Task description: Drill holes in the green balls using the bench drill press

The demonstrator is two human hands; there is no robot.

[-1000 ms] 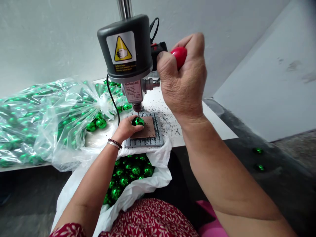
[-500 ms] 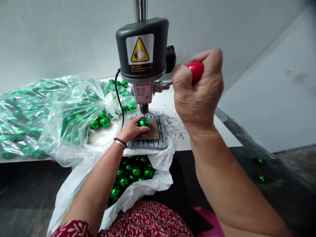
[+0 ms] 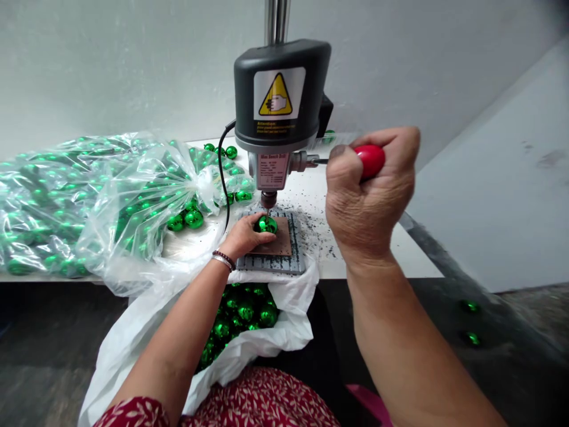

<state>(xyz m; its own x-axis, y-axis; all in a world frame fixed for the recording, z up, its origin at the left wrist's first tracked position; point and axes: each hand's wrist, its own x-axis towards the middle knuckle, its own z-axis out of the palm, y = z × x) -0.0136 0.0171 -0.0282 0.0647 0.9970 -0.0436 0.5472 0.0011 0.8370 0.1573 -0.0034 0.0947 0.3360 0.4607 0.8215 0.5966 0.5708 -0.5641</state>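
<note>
My left hand (image 3: 249,235) grips a shiny green bauble (image 3: 268,225) between thumb and fingers. Beneath it lies a brown board (image 3: 284,237) on the grey ribbed base (image 3: 296,261) of a small bench drill (image 3: 280,95). The drill's chuck (image 3: 268,200) is right above the bauble, its thin bit reaching down to the top. I cannot tell how deep the bit sits. My right hand (image 3: 373,190) is closed around the red knob (image 3: 371,161) of the drill's feed lever, to the right of the drill head.
Clear plastic bags of green baubles (image 3: 89,201) fill the table's left side. An opened white bag (image 3: 284,332) of baubles hangs at the front edge. Dark shavings (image 3: 315,219) litter the white table (image 3: 400,255). A black cable (image 3: 222,172) runs left of the drill. Two baubles (image 3: 471,338) lie on the floor.
My right hand has lowered the red knob. The chuck and bit have come down closer to the bauble, still held in my left hand. The view has shifted slightly.
</note>
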